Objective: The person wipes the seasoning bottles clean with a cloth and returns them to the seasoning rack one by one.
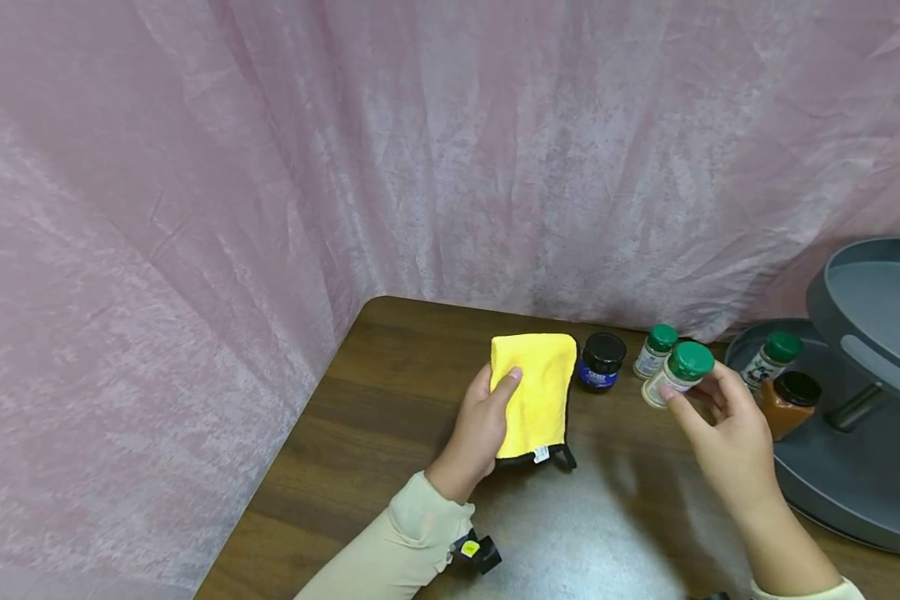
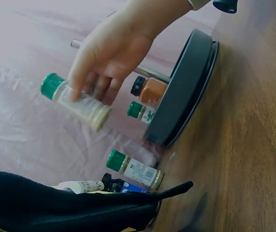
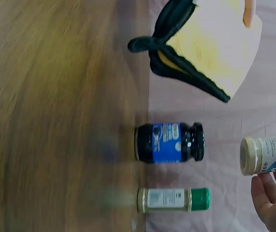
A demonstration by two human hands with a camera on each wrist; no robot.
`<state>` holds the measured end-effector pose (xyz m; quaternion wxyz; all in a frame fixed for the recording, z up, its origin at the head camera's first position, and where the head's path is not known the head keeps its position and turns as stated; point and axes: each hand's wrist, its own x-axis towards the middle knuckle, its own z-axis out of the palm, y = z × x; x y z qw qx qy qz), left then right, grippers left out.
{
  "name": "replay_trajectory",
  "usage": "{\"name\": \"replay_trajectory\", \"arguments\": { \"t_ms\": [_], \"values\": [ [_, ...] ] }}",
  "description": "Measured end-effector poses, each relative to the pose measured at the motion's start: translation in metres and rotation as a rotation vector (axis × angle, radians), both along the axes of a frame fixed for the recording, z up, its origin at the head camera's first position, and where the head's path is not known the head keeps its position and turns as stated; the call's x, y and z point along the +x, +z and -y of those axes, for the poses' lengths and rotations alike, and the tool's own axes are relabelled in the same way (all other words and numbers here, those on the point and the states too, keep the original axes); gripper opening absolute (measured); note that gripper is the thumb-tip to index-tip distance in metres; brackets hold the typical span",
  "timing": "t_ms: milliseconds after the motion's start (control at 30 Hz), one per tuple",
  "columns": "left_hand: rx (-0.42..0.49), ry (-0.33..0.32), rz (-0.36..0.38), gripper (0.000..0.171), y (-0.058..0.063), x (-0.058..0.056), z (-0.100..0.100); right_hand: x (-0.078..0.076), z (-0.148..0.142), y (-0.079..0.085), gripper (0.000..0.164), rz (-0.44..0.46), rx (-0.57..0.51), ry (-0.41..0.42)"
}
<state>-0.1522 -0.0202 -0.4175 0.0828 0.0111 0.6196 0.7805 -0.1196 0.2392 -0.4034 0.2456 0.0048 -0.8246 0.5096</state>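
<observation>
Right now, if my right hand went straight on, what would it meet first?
Probably the standing green-capped bottle, next in line beyond the held shaker. The right hand is raised above the table though, so it may pass over and reach the pink curtain.

Left hand (image 1: 483, 427) grips yellow cloth (image 1: 538, 396), black-lidded jar (image 1: 602, 364) at the cloth's 2 o'clock. Right hand (image 1: 731, 442) pinches a tilted green-capped shaker (image 1: 677, 375), a standing shaker (image 1: 656, 352) at its 11 o'clock. Grey tiered stand (image 1: 892, 292) at right hand's 3 o'clock, orange jar (image 1: 783, 414) on lower tray (image 1: 862, 492).
</observation>
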Motion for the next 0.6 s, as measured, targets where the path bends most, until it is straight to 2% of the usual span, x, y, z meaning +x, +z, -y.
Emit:
{"name": "replay_trajectory", "arguments": {
  "t_ms": [367,600],
  "values": [
    [0.001,-0.002,0.010,0.035,-0.001,0.000,0.000,0.004,-0.029,-0.013,0.051,0.050,0.017,-0.094],
    [0.000,-0.010,0.002,0.037,-0.002,0.000,-0.001,0.008,-0.043,-0.013,0.049,0.065,0.015,-0.166]
  ]
}}
